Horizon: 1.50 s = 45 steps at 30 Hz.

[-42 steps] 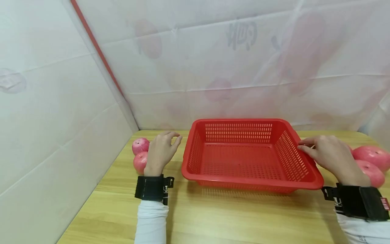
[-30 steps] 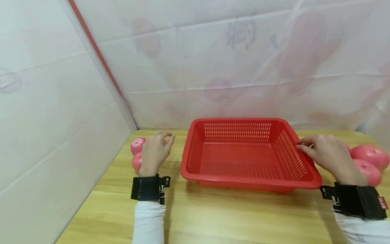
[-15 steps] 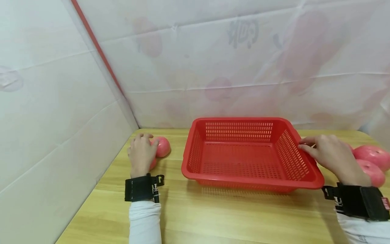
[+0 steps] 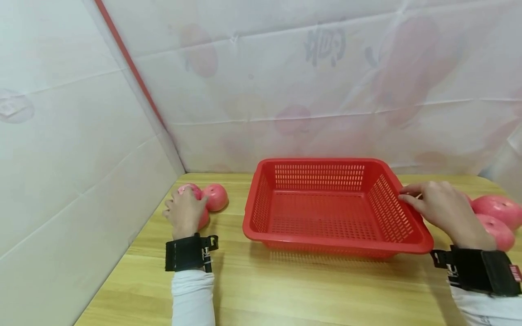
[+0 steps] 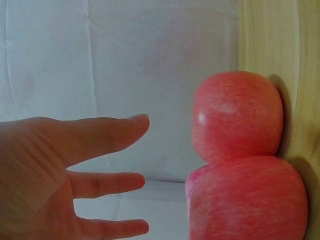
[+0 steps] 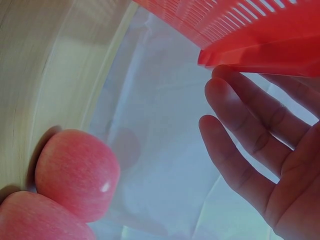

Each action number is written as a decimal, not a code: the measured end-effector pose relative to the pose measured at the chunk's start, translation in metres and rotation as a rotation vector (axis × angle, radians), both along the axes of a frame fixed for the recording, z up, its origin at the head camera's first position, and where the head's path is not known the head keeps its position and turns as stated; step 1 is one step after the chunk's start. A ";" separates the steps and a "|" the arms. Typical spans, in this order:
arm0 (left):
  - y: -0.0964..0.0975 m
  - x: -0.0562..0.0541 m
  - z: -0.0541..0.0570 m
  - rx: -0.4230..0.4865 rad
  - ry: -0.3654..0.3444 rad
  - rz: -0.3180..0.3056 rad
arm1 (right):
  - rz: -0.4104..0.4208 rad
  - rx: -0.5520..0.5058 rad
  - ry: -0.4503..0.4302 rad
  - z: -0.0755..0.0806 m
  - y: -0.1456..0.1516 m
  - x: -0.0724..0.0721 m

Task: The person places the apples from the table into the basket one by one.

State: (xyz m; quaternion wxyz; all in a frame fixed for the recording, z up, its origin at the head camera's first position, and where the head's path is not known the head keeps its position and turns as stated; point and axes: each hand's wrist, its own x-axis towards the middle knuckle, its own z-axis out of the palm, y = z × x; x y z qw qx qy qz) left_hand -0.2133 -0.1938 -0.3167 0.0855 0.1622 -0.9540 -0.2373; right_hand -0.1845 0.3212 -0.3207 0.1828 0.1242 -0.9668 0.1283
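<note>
My left hand (image 4: 185, 210) is over a cluster of apples at the left, its fingers spread. Of these, a pink-red apple (image 4: 216, 197) sits to the right, a darker pink apple (image 4: 192, 190) lies behind the fingers, and a red apple (image 4: 204, 218) is partly covered by the hand. The left wrist view shows a gap between the thumb (image 5: 110, 135) and the nearest apple (image 5: 240, 117). At the right side, my right hand (image 4: 446, 208) pinches the rim of a red perforated plastic basket (image 4: 338, 244), thumb above and fingertips at the underside.
Another group of apples (image 4: 497, 210) lies right of the basket, partly behind my right hand. Everything stands on a wooden table (image 4: 285, 290). White sheeting (image 4: 326, 90) rises behind the table, and a white side wall (image 4: 81, 181) runs along its left edge.
My left hand has moved left from beside the basket to over the apples, its fingers spreading. The right hand and basket have stayed in place.
</note>
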 end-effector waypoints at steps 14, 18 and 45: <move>-0.007 0.002 -0.005 0.003 -0.062 -0.001 | 0.016 -0.006 0.002 -0.002 -0.006 -0.001; -0.004 0.000 -0.007 0.012 -0.061 -0.009 | 0.013 -0.011 0.010 -0.002 -0.004 -0.001; -0.002 -0.011 -0.024 0.064 -0.138 -0.004 | -0.003 -0.013 -0.007 0.002 0.000 0.002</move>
